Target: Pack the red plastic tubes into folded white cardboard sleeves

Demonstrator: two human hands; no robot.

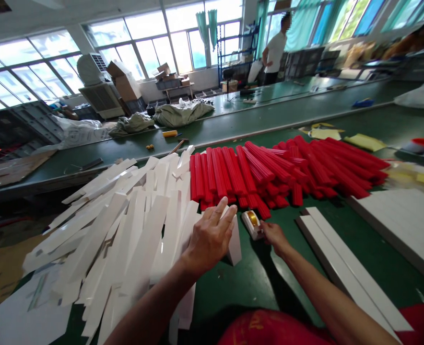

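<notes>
Hands (210, 238) at tape dispenser (252, 221), white box (235, 245)

tape dispenser (252, 223): on the worktable (215, 294), clock centre
flat cartons (150, 227): heaped at nine o'clock, beyond the left hand (211, 235)
rod bundles (276, 170): piled from ten to two o'clock
long boxes (356, 267): four o'clock, past the right hand (274, 235)

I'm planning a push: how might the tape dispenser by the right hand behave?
The tape dispenser probably won't tip: its body looks low and long. It likely slides rather than rolls, as the green tabletop looks smooth. Its gold roll may turn, being round.
</notes>
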